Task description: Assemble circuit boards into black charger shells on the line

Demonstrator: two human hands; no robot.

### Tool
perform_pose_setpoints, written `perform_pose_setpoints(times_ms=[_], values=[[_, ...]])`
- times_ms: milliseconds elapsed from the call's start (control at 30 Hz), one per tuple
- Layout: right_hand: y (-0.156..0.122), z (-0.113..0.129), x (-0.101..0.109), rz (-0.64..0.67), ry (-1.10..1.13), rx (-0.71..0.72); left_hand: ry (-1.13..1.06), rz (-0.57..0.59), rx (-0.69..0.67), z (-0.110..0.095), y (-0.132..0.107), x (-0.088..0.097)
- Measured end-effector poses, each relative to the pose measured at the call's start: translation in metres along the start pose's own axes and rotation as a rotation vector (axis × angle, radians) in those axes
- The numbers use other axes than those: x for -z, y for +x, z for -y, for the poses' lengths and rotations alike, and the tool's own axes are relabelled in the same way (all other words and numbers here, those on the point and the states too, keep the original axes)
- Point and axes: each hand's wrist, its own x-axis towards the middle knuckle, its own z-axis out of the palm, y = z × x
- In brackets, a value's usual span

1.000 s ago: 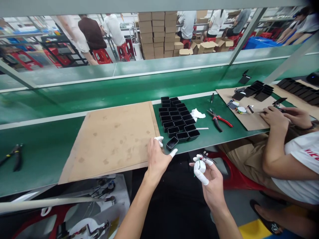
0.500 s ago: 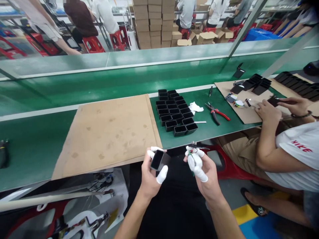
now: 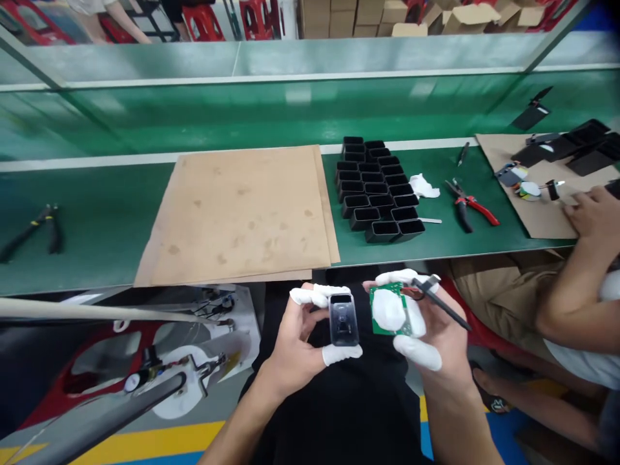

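left hand (image 3: 310, 336), fingers (image 3: 341, 354) pinching a small black box (image 3: 343, 323), right hand (image 3: 426, 329), fingers gripping a green circuit board (image 3: 398, 290), dark strip (image 3: 446, 306) across them, maybe plastic, more boxes (image 3: 375, 188) beyond on the counter (image 3: 106, 219)

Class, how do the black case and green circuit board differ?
The black case is a hollow, open box; the green circuit board is flat, bearing a roundish white piece. The left hand holds the black case; the right hand holds the green circuit board. Both are hand-held.

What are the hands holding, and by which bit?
The left hand holds a black box by its narrow ends; the right hand holds a green-and-white board by its edges.
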Motion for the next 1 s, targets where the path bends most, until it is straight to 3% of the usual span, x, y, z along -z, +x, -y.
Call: perform_pose_setpoints(times_ms=[267,433,533,633,733,900,1000], values=[[-0.008,0.010,0.002,0.061,-0.040,0.054,0.043,0.050,-0.128,0.008,-0.002,0.009],[-0.005,0.009,0.000,0.031,-0.040,0.114,0.013,0.053,-0.149,0.006,-0.001,0.010],[-0.005,0.006,-0.001,-0.005,-0.017,0.107,-0.195,0.105,-0.051,0.002,0.001,0.010],[-0.010,0.003,0.000,-0.029,0.004,0.080,-0.491,0.168,0.169,-0.002,0.006,0.009],[-0.016,0.002,-0.001,-0.038,-0.006,0.026,-0.722,0.157,0.337,-0.001,0.008,0.006],[-0.017,0.008,-0.016,-0.033,-0.024,-0.019,-0.804,0.207,0.362,0.007,0.008,0.002],[-0.012,0.014,-0.026,0.039,-0.053,-0.002,-0.789,0.187,0.366,0.009,0.009,-0.001]])
